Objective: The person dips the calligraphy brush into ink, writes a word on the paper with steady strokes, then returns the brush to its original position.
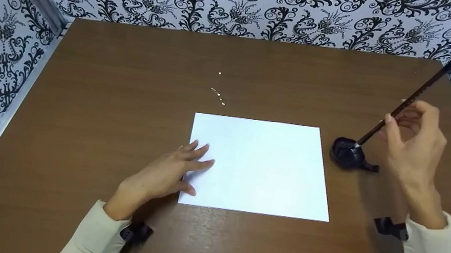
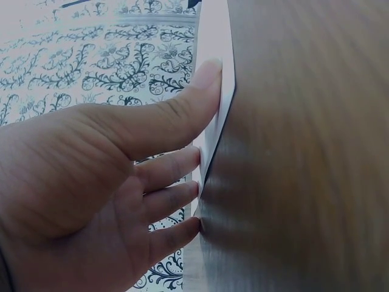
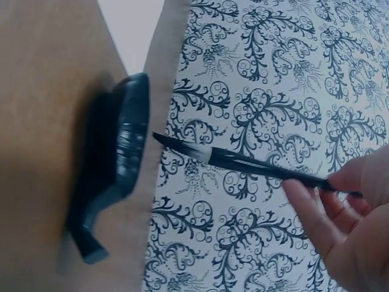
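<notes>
In the head view my right hand (image 1: 419,148) pinches a long dark brush (image 1: 413,95) partway along its handle. The brush slants down to the left, its tip over a small dark ink dish (image 1: 348,154) with a stubby handle. From the right wrist, the brush's bristles (image 3: 179,146) show black at the tip and pale near the handle, beside the dish's rim (image 3: 146,109). My left hand (image 1: 163,173) rests with spread fingers on the left edge of a blank white sheet of paper (image 1: 262,168). Its thumb (image 2: 203,91) and fingertips touch the sheet.
The brown wooden table (image 1: 123,83) carries the paper and the dish. Several small white specks (image 1: 218,94) lie beyond the sheet. Black-and-white patterned panels (image 1: 245,3) surround the table's back and sides. Each wrist wears a dark strapped device (image 1: 136,233).
</notes>
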{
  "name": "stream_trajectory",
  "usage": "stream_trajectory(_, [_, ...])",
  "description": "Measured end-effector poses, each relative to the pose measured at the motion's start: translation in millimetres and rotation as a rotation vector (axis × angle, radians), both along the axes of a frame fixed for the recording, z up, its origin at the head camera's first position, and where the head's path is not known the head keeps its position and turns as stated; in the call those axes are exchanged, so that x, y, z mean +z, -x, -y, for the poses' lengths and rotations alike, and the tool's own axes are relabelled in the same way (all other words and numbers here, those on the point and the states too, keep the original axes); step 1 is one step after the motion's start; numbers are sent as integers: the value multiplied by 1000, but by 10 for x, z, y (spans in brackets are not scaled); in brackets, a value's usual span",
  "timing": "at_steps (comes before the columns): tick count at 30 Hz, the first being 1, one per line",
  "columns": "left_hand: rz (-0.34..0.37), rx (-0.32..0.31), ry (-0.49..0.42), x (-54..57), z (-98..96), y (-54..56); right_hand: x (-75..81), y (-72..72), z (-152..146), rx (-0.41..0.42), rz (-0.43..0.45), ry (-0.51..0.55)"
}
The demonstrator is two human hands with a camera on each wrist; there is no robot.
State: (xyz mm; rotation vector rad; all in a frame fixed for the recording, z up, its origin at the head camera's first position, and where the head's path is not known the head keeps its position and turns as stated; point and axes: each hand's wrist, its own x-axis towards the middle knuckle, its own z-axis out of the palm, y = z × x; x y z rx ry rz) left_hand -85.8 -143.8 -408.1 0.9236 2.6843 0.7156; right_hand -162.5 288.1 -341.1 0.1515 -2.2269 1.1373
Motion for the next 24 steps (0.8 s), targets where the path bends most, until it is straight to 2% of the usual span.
stream_trajectory(6, [26, -8, 23, 2, -16, -12, -131, 2, 10, 30, -112, -75])
stream_trajectory(13, [-5, -16, 33, -12, -26, -38, -218, 8, 28, 67, -143, -109])
stream_trajectory(17, [-31, -26, 26, -2, -44, -58, -255, 12, 25, 77, -155, -141])
stream_trajectory(21, [-92, -47, 59, 18, -64, -74, -271, 13, 19, 82, -152, -155])
stream_trajectory(24, [-129, -51, 86, 28, -76, -86, -253, 6, 21, 52, -144, -152])
